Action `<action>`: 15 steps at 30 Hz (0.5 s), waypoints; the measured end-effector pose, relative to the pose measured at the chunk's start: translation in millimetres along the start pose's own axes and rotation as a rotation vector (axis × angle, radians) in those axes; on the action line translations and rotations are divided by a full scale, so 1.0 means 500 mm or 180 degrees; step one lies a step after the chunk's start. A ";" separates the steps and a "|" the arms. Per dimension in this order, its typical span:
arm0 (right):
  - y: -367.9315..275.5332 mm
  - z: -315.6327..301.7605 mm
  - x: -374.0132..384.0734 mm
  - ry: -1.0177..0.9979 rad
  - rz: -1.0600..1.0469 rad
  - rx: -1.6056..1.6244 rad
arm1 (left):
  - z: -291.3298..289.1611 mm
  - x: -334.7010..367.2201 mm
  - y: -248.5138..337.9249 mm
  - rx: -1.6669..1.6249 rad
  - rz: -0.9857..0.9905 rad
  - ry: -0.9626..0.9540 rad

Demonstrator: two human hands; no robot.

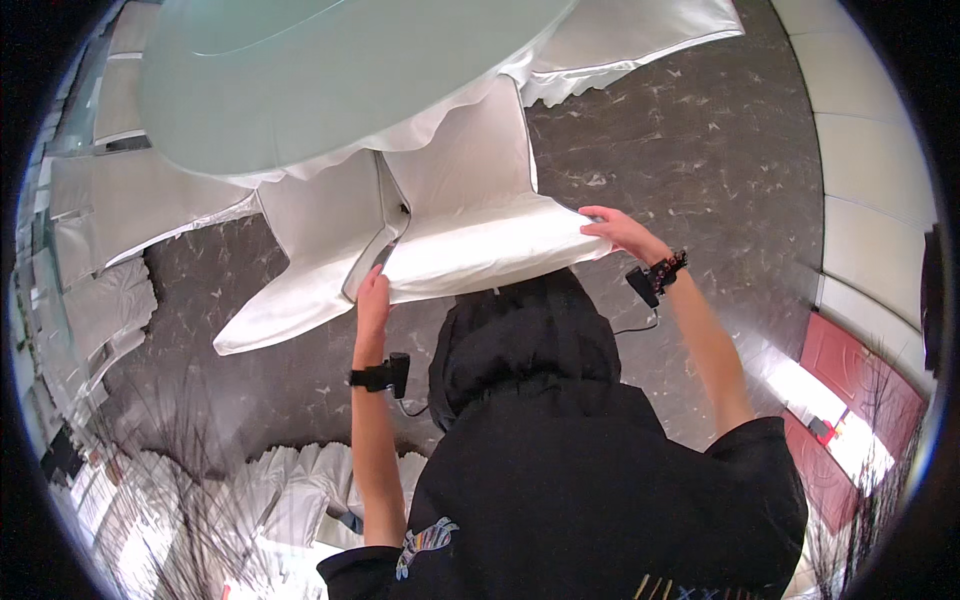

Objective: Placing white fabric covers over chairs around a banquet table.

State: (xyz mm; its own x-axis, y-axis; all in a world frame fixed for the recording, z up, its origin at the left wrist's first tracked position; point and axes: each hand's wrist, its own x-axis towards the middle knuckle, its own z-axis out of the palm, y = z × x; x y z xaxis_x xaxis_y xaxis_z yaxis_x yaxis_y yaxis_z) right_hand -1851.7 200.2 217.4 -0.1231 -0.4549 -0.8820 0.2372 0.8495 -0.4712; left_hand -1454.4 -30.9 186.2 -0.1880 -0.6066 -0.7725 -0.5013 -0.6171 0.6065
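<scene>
A chair in a white cloth cover (470, 250) stands right before me, its back nearest me and its seat reaching toward a round table. At the left end of the chair's back is my left hand (372, 303), closed on the edge with the fingers partly hidden behind the cover. My right hand (628, 236) grips the right end, thumb and fingers around the edge. Close along its left side stands a second white-covered chair (290, 305), with a narrow dark gap between the two.
The round table's pale green glass top (350, 90) overhangs the chairs, above a white cloth. More white-covered chairs (640, 40) stand around it. Dark marbled floor (680, 130) lies to the right, bounded by a pale panelled wall (870, 150). Red doors (865, 370) show at lower right.
</scene>
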 end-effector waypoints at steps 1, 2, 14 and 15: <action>0.004 -0.007 0.014 -0.0034 0.0035 0.0017 | -0.002 0.006 0.004 0.0023 -0.0043 0.0018; 0.015 -0.006 0.045 -0.0236 0.0145 0.0013 | -0.026 0.016 -0.007 0.0563 0.0106 -0.0184; 0.030 -0.042 0.252 -0.1753 0.1385 0.0047 | -0.003 0.182 0.065 0.3086 -0.1473 -0.1705; 0.048 -0.047 0.275 -0.1791 0.1451 0.0060 | 0.008 0.186 0.055 0.2855 -0.1573 -0.1500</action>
State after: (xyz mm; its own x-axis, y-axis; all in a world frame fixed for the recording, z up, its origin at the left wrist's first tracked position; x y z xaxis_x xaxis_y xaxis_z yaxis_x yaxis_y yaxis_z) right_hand -1885.6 164.5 84.8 0.5054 -0.1293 -0.8531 0.1639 0.9851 -0.0522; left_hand -1489.0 -102.7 130.3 -0.0056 -0.0286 -0.9996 -0.9992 -0.0387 0.0067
